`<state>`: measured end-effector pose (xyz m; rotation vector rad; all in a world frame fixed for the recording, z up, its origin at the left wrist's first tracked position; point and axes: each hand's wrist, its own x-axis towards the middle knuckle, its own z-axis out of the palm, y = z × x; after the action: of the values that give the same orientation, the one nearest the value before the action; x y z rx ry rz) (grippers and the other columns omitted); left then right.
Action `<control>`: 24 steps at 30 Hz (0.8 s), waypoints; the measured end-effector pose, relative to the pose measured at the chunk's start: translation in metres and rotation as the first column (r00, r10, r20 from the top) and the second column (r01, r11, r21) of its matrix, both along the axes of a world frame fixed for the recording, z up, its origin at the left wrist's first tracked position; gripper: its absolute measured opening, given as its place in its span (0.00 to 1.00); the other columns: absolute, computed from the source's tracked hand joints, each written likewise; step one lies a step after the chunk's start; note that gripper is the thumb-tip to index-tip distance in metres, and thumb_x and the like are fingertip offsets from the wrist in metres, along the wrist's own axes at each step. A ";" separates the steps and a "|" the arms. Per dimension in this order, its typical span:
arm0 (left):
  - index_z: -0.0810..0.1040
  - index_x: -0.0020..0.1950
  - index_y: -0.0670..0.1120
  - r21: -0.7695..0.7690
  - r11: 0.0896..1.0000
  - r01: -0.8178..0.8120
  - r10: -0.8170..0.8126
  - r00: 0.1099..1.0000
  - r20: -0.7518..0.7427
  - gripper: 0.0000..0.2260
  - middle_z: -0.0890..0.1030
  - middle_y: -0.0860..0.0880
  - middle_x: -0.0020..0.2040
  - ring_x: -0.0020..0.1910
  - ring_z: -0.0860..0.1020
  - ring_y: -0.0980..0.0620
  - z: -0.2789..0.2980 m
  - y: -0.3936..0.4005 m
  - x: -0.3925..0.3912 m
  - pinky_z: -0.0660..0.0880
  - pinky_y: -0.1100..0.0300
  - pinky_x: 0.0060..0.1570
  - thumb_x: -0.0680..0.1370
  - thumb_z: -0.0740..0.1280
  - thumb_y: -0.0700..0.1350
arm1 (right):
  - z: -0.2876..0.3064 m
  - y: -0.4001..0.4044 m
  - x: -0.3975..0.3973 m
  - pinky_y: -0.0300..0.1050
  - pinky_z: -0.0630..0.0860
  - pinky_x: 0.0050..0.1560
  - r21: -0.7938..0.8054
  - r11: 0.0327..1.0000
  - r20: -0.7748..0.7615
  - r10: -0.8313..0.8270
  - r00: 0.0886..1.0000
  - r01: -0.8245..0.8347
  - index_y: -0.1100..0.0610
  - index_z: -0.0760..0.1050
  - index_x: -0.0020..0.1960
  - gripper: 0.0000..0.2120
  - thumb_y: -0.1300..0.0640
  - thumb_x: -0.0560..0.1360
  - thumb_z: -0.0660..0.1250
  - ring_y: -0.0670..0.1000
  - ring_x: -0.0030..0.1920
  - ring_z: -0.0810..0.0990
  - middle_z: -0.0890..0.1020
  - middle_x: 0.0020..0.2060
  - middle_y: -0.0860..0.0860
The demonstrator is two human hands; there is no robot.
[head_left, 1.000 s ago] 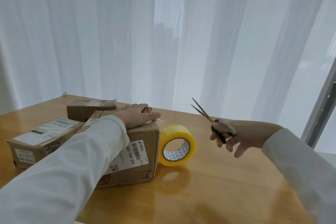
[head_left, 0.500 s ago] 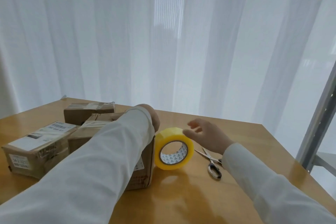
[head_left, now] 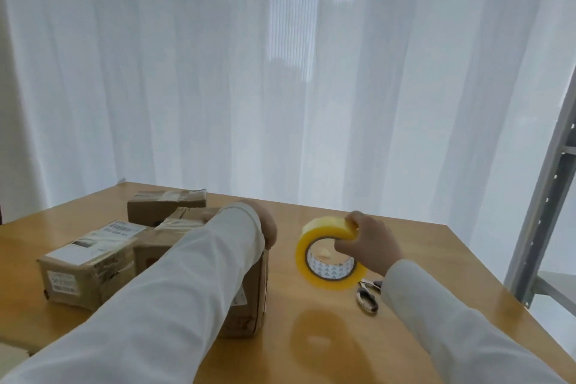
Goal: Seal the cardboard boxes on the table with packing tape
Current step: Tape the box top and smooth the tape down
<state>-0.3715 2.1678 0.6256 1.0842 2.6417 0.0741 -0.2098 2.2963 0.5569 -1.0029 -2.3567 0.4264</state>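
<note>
The right hand [head_left: 371,243] grips the tape roll [head_left: 327,254], lifted off the desk [head_left: 311,352] beside the box [head_left: 249,299]. The left hand [head_left: 268,227] rests atop that box, fingers hidden. Likely next: finding the tape's loose end.

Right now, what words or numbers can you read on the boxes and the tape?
None can be read.
White label on the left box: lines of print, too blurred.
Small sticker on that box's front: print, too blurred.
Label on the middle box: mostly hidden by the sleeve.
Tape roll core: repeating small marks, not readable.
Back box: no text visible.
</note>
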 end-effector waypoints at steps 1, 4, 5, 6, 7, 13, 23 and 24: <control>0.62 0.71 0.43 0.047 0.999 0.006 -0.004 0.999 -0.046 0.22 0.67 0.46 0.67 0.63 0.68 0.48 -0.006 0.000 0.001 0.68 0.55 0.58 0.78 0.61 0.46 | 0.008 -0.001 0.007 0.44 0.73 0.40 0.003 1.000 -0.048 -0.004 0.999 0.004 0.50 0.71 0.48 0.14 0.51 0.66 0.71 0.50 0.41 0.76 0.77 0.39 0.47; 0.62 0.72 0.45 0.279 0.960 0.037 0.024 0.977 -0.211 0.21 0.66 0.48 0.70 0.73 0.57 0.48 -0.021 0.000 0.000 0.50 0.42 0.70 0.80 0.51 0.51 | 0.031 -0.012 0.021 0.43 0.69 0.40 0.089 0.996 -0.130 0.017 0.991 -0.005 0.49 0.70 0.50 0.16 0.52 0.66 0.72 0.49 0.42 0.75 0.77 0.41 0.45; 0.66 0.69 0.45 0.382 0.921 0.080 0.019 0.968 -0.249 0.21 0.70 0.48 0.67 0.71 0.60 0.48 -0.023 -0.001 -0.001 0.48 0.41 0.70 0.81 0.49 0.52 | 0.037 -0.016 0.024 0.43 0.68 0.41 0.131 0.991 -0.138 0.027 0.990 -0.009 0.48 0.70 0.50 0.16 0.52 0.66 0.73 0.49 0.43 0.75 0.76 0.42 0.45; 0.72 0.63 0.44 0.490 0.864 0.113 -0.001 0.975 -0.223 0.20 0.75 0.47 0.60 0.66 0.67 0.47 -0.021 -0.004 0.001 0.50 0.41 0.70 0.82 0.48 0.53 | 0.044 -0.022 0.027 0.43 0.68 0.42 0.180 0.984 -0.139 0.035 0.990 -0.010 0.48 0.69 0.50 0.16 0.52 0.66 0.73 0.49 0.43 0.75 0.76 0.42 0.44; 0.75 0.55 0.42 0.611 0.784 0.106 -0.042 0.992 -0.117 0.21 0.78 0.46 0.52 0.58 0.72 0.46 -0.016 -0.008 0.006 0.57 0.44 0.70 0.82 0.48 0.53 | 0.050 -0.027 0.028 0.43 0.67 0.42 0.228 0.974 -0.131 0.037 0.991 -0.006 0.48 0.69 0.50 0.16 0.52 0.67 0.72 0.49 0.43 0.74 0.75 0.43 0.43; 0.77 0.47 0.39 0.741 0.663 -0.108 -0.287 0.877 0.385 0.26 0.82 0.43 0.47 0.45 0.78 0.47 0.008 -0.018 0.040 0.71 0.58 0.42 0.78 0.58 0.63 | 0.077 -0.059 0.022 0.42 0.63 0.44 0.446 0.894 -0.105 -0.005 0.994 0.052 0.52 0.71 0.56 0.17 0.50 0.70 0.70 0.47 0.45 0.69 0.75 0.48 0.45; 0.76 0.57 0.38 0.771 0.614 -0.169 -0.268 0.874 0.404 0.16 0.81 0.44 0.51 0.39 0.78 0.53 0.028 -0.043 0.052 0.73 0.57 0.44 0.76 0.68 0.49 | 0.082 -0.083 0.031 0.42 0.64 0.42 0.620 0.784 -0.031 0.000 1.000 0.020 0.53 0.72 0.59 0.20 0.49 0.71 0.70 0.51 0.53 0.74 0.77 0.52 0.48; 0.76 0.57 0.38 0.770 0.609 -0.193 -0.270 0.862 0.429 0.16 0.81 0.44 0.51 0.39 0.78 0.54 0.028 -0.044 0.053 0.73 0.56 0.45 0.76 0.69 0.48 | 0.082 -0.084 0.032 0.42 0.64 0.42 0.630 0.777 -0.027 0.005 1.000 0.013 0.53 0.72 0.59 0.20 0.49 0.71 0.70 0.51 0.53 0.74 0.77 0.52 0.48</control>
<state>-0.3189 2.1235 0.6532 1.1176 2.0400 1.4612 -0.1777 2.2124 0.6387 -0.6618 -2.2167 -0.3526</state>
